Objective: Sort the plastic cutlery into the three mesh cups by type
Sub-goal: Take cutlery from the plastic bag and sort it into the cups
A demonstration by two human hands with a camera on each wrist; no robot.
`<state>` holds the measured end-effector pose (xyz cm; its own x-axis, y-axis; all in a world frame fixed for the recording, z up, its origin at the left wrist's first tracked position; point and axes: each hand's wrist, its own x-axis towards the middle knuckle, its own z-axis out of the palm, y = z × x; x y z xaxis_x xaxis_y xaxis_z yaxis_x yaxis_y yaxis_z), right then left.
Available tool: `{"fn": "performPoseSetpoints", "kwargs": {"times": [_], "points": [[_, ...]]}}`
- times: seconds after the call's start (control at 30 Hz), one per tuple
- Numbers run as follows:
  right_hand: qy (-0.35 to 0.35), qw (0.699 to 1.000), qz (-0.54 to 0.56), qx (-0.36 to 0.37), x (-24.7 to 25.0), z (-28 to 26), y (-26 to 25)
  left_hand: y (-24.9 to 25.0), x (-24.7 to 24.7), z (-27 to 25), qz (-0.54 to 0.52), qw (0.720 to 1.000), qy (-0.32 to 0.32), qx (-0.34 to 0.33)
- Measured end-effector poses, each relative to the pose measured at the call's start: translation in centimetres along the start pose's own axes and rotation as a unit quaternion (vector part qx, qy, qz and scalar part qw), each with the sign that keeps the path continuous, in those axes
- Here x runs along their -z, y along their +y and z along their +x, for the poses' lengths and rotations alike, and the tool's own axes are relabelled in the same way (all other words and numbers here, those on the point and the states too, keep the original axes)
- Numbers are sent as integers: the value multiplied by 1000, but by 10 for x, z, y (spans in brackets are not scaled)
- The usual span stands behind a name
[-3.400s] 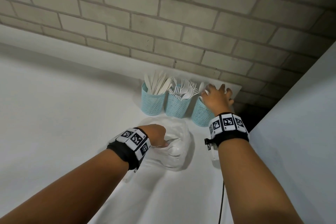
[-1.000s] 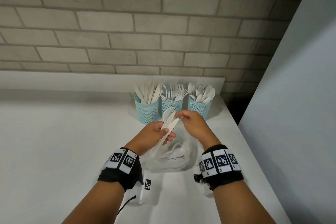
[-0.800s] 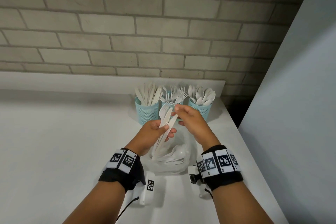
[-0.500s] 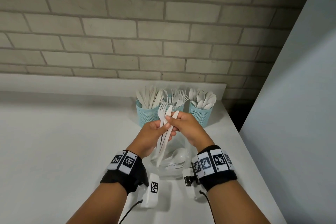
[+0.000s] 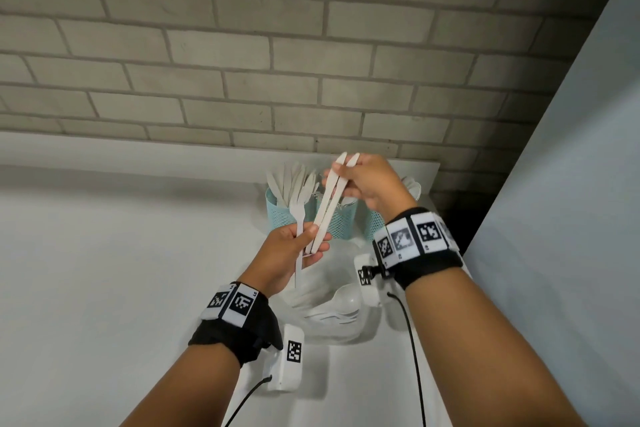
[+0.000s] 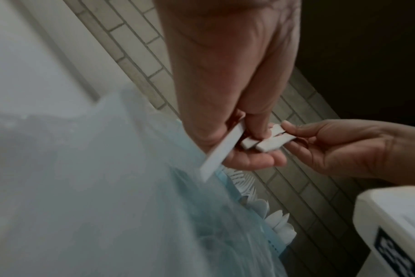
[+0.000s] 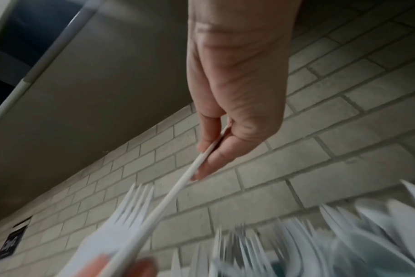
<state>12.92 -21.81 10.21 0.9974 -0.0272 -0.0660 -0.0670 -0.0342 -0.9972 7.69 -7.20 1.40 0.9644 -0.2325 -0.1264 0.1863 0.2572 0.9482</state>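
My left hand [image 5: 309, 236] holds a white plastic fork [image 5: 298, 215] upright by its handle, and the lower ends of two white knives [image 5: 329, 204] rest against its fingers. My right hand [image 5: 341, 177] pinches those knives near their upper ends, above the cups. In the left wrist view the fork handle [image 6: 219, 150] and the knife ends [image 6: 264, 142] lie under the thumb. Three blue mesh cups stand by the wall: the knife cup [image 5: 282, 217], the fork cup [image 5: 341, 224] and the spoon cup [image 5: 375, 227], which is mostly hidden by my right wrist.
A clear plastic bag [image 5: 332, 308] with white spoons lies on the white table [image 5: 104, 270] below my hands. Two white tagged boxes [image 5: 291, 357] with cables sit beside it. A brick wall [image 5: 311, 80] stands behind the cups and a grey panel [image 5: 571, 201] at the right.
My right hand left the spoon cup and came to the bundle lifted from the bag by my left hand. It gripped the two knives and drew them upward, away from the fork.
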Motion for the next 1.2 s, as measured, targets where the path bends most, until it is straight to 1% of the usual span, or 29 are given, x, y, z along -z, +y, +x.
{"fn": "performPoseSetpoints", "kwargs": {"times": [0.1,0.17,0.23,0.27,0.33,0.4,0.47,0.57,0.63,0.67,0.77,0.83,0.93,1.0,1.03,1.1,1.17,1.2], "points": [[46,998,33,38,0,15,-25,3,6,2,-36,999,28,-4],[97,989,62,90,-4,25,-34,4,9,2,-33,998,50,-8],[146,978,37,142,-15,36,-32,3,13,4,-12,997,74,-9],[157,974,12,160,-22,40,-27,2,14,5,-3,997,81,-10],[155,970,-52,178,-38,46,-12,0,17,6,3,997,82,-13],[137,966,-114,186,-52,51,9,-1,20,6,3,997,82,-10],[108,962,-157,194,-63,54,28,-1,22,6,-7,996,85,-1],[62,947,-243,201,-72,55,47,2,25,7,-20,995,95,25],[38,946,-252,201,-73,54,50,3,26,7,-20,994,101,38],[36,946,-254,200,-74,56,49,4,27,6,-21,994,102,40],[62,943,-259,201,-75,64,37,5,28,6,-22,993,106,43],[57,945,-252,200,-73,68,26,5,28,7,-23,992,111,47],[25,953,-243,177,-70,74,13,6,27,6,-30,992,114,49],[42,956,-220,189,-72,77,6,7,27,5,-31,992,115,50],[59,957,-191,208,-73,78,2,7,28,5,-32,991,116,50],[89,963,-86,238,-75,76,-6,8,30,5,-37,991,118,52],[101,963,16,250,-77,72,-10,8,30,6,-40,991,119,53],[101,960,41,257,-78,72,-7,7,30,7,-38,991,119,54]]}}
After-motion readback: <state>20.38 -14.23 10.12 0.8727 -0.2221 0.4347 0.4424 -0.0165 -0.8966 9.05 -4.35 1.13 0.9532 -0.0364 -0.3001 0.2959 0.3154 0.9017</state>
